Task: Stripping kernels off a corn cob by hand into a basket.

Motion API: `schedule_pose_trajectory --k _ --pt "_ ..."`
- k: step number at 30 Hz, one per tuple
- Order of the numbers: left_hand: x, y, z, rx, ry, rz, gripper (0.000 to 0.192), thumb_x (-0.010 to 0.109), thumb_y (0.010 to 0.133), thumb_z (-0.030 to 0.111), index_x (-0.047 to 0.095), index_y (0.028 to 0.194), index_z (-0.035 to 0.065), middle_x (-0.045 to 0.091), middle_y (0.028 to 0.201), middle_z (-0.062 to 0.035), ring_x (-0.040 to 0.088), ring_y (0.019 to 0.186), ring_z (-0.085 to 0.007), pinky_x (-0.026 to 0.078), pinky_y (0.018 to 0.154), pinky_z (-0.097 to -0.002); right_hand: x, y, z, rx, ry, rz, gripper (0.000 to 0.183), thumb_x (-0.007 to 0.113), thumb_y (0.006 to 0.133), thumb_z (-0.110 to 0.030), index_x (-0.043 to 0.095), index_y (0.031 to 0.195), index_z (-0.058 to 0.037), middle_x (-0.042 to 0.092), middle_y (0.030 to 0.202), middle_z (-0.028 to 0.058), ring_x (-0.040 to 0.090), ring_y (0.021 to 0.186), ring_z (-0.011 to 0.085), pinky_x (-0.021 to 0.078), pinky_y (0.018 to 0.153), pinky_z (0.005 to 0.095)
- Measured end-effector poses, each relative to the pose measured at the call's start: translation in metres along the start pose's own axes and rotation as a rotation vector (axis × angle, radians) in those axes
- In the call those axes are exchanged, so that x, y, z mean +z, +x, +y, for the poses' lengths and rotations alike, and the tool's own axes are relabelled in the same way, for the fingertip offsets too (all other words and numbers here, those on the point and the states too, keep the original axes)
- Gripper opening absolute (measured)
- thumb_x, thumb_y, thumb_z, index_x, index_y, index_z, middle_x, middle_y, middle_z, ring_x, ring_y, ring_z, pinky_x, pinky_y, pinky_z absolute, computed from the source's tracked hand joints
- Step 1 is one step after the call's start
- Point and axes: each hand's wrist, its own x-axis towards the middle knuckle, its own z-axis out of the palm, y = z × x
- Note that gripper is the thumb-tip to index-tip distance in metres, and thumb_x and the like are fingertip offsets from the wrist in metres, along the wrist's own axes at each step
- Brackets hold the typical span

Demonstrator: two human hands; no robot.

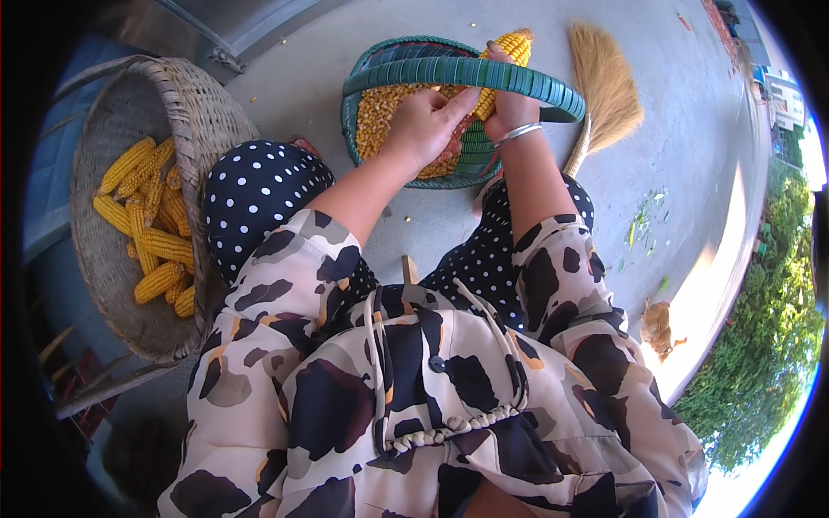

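Note:
My right hand (515, 107), with a silver bangle at the wrist, grips a yellow ear of corn (515, 46). The ear is tilted, its husky tip pointing up and away. My left hand (424, 126) is curled at the ear's lower part, its thumb against the kernels; its fingertips are partly hidden. Both hands are over a green woven basket (482, 144), whose arched handle (453, 71) passes in front of the ear. Loose corn kernels (375, 123) fill the basket's left side. Beneath my left hand is a reddish, cob-like patch (458, 137).
At my left, a large wicker basket (97, 226) holds several ears of corn (165, 243). A straw broom (602, 90) lies right of the green basket. Stray kernels and green leaf bits (641, 220) dot the concrete floor (686, 149). A tan animal (657, 329) is farther right.

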Motion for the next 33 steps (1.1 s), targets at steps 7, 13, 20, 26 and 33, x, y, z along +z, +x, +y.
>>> schedule_pose_trajectory --k 7,13,20,26,33 --pt "0.001 0.011 -0.016 0.350 0.228 0.216 0.047 0.048 0.088 0.042 0.059 0.074 -0.0011 0.059 0.063 -0.0123 0.059 0.062 -0.0244 0.045 0.056 -0.0347 0.001 0.000 0.006 0.048 -0.026 -0.028 0.024 0.057 0.083 -0.016 0.056 0.103 -0.0015 0.058 0.086 0.0040 0.056 0.076 0.0139 0.0471 0.070 0.0273" --pt "0.000 0.011 -0.011 0.251 0.096 0.275 0.049 0.048 0.088 0.044 0.061 0.075 -0.0011 0.059 0.065 -0.0142 0.058 0.064 -0.0280 0.044 0.063 -0.0359 0.005 -0.006 0.003 0.060 -0.016 -0.035 0.024 0.057 0.083 -0.015 0.055 0.102 -0.0011 0.058 0.084 0.0042 0.057 0.073 0.0143 0.0475 0.067 0.0268" --pt "-0.001 0.015 -0.015 0.275 0.168 0.170 0.051 0.052 0.085 0.048 0.064 0.075 -0.0013 0.059 0.063 -0.0137 0.057 0.062 -0.0250 0.043 0.060 -0.0345 0.001 -0.002 0.003 0.040 0.002 -0.107 0.025 0.056 0.084 -0.019 0.054 0.101 -0.0015 0.058 0.082 0.0042 0.058 0.072 0.0149 0.0482 0.065 0.0276" --pt "0.001 0.011 -0.009 0.308 0.012 0.190 0.051 0.055 0.083 0.047 0.065 0.075 -0.0018 0.059 0.063 -0.0093 0.055 0.060 -0.0195 0.043 0.059 -0.0321 0.001 -0.002 0.002 0.056 0.044 -0.097 0.021 0.057 0.083 -0.017 0.054 0.098 -0.0022 0.057 0.080 0.0038 0.058 0.070 0.0149 0.0483 0.064 0.0275" --pt "-0.001 0.004 0.001 0.063 0.017 0.094 0.046 0.062 0.081 0.043 0.064 0.079 -0.0032 0.061 0.071 -0.0067 0.055 0.066 -0.0119 0.043 0.061 -0.0261 0.006 -0.006 0.006 -0.036 -0.110 -0.098 0.014 0.060 0.081 -0.015 0.051 0.087 -0.0049 0.056 0.076 0.0034 0.057 0.065 0.0144 0.0480 0.059 0.0267"
